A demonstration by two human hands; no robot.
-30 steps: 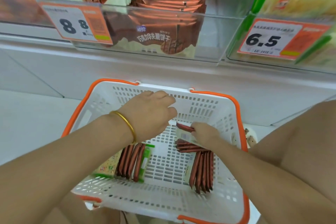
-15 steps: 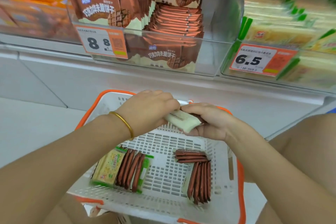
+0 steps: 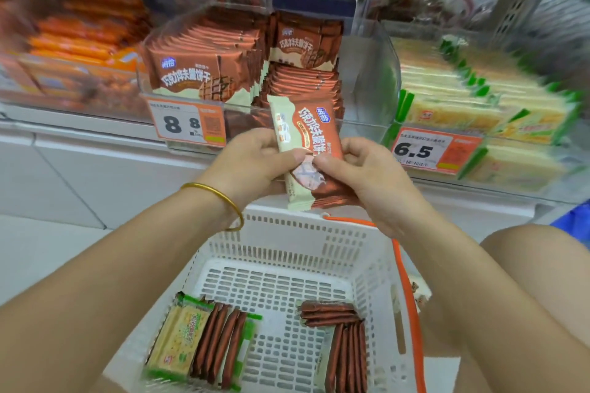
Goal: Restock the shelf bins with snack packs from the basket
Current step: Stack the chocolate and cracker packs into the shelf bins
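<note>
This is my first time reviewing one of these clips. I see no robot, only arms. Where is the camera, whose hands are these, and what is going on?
There is no machine here. A person works with bare hands, and the one camera sits on their head, looking forward and down, so the arms reach in from the bottom edge. The left hand, with a gold bangle on its wrist, and the right hand together pinch one brown snack pack, roughly upright, in front of the shelf. Below them stands a white basket with orange trim. In it lie brown packs on edge, in two groups, and a green-edged cracker pack. Behind the hands, a clear shelf bin with an 8.8 tag holds packs with the same print. To its right, blurred green-and-yellow packs sit behind a 6.5 tag.
</note>
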